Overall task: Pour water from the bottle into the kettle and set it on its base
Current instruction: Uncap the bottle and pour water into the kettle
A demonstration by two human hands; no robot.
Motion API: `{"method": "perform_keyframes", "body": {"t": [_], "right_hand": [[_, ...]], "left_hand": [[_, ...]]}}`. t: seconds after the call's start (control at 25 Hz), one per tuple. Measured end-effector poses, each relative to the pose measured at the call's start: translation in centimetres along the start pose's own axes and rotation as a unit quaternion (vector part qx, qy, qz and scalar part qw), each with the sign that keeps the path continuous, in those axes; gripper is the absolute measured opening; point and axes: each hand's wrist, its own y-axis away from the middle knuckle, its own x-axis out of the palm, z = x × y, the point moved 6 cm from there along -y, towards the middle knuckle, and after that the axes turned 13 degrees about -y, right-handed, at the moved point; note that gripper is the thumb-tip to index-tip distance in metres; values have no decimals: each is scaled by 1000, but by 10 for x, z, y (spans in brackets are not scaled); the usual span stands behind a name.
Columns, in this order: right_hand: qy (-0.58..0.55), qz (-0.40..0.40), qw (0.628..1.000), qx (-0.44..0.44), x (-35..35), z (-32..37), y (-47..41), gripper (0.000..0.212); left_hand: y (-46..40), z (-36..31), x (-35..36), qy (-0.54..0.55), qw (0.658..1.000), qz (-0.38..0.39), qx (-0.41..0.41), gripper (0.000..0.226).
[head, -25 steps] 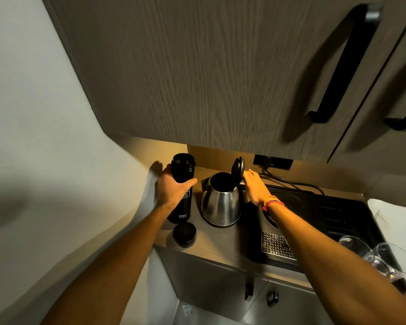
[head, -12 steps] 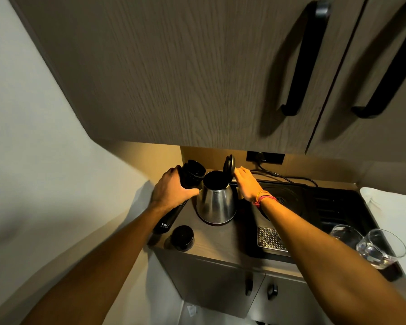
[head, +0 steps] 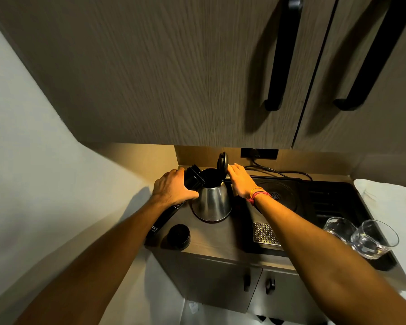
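A steel kettle (head: 212,202) stands on the counter with its black lid (head: 222,161) flipped up. My left hand (head: 171,190) grips a black bottle (head: 192,178) and holds it tilted, its open mouth over the kettle's rim. The bottle's lower end (head: 158,225) points down towards me. My right hand (head: 240,180) rests against the kettle's handle side, behind the lid; whether the fingers close round the handle is hidden. The round black kettle base (head: 277,195) lies to the right, under my right wrist. No water stream is visible.
The bottle's black cap (head: 179,235) sits on the counter (head: 211,240) near its front edge. A black tray (head: 338,202) with a metal grille (head: 265,233) holds two glasses (head: 373,238). A cord runs to a wall socket (head: 259,153). Wooden cupboards with black handles (head: 281,55) hang overhead.
My left hand lifted the upright bottle and tipped it, bringing its mouth to the kettle's opening. My right hand stayed at the kettle. The camera shifted right.
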Motion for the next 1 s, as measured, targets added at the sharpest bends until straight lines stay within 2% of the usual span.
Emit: {"method": "perform_keyframes", "body": {"t": [0.6,1.0], "right_hand": [[8,-8,1000,-9,-3,3,0,55],[19,-7,1000,-8,-5,4,1,54]], "left_hand": [[-7,-6,-9,-43,997,56,4,88],[-7,-10,-18,-75,994,75,7,72]]}}
